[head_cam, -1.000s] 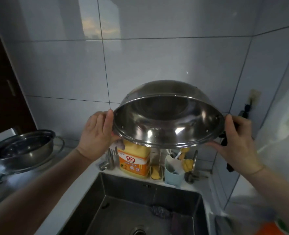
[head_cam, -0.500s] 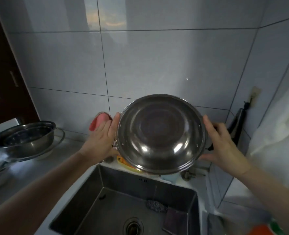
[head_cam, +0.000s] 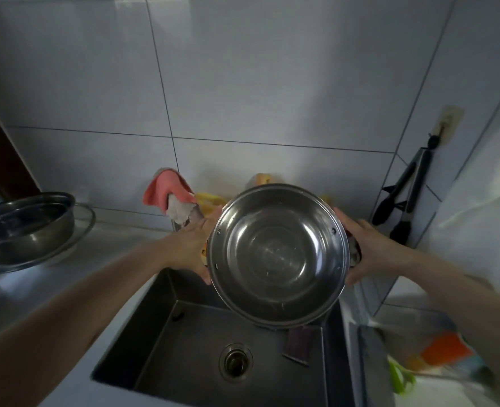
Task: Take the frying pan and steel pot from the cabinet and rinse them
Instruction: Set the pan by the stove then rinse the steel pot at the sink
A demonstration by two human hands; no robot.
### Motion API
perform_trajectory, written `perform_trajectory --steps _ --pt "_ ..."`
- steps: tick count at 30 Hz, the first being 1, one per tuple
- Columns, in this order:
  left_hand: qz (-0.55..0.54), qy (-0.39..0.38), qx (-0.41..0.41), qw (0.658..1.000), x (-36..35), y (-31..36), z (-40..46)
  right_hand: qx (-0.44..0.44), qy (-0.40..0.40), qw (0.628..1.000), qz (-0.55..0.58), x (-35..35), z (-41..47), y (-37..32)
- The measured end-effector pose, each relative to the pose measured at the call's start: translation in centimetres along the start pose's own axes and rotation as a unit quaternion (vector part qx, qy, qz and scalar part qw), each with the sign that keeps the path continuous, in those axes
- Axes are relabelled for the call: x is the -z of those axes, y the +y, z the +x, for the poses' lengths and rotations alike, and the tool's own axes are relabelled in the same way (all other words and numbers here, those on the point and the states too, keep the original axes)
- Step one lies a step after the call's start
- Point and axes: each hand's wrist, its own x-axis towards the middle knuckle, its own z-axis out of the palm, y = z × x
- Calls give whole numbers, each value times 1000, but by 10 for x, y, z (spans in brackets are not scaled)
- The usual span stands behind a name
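Two hands, fingers grasping round shiny steel pot (head_cam: 277,254) | over rectangular sink (head_cam: 184,342)

1. The steel pot (head_cam: 276,254) is held above the far part of the sink (head_cam: 184,342), tilted, opening toward the camera.
2. The left hand (head_cam: 191,248) is placed on its left side, the right hand (head_cam: 369,249) on its right.
3. A second pot (head_cam: 22,227) is set on the counter (head_cam: 102,251), far left.
4. Tongs (head_cam: 404,195) are hung on the right wall.
5. A cloth (head_cam: 166,192) is draped behind the left hand.
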Motion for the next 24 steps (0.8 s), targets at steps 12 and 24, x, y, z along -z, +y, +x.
perform_trajectory --steps 12,24 --pt "-85 -225 -24 970 39 -2 17 -2 -104 990 99 -3 -38 3" --pt "-71 -304 -162 936 36 102 63 -96 -11 968 233 -6 -190 29"
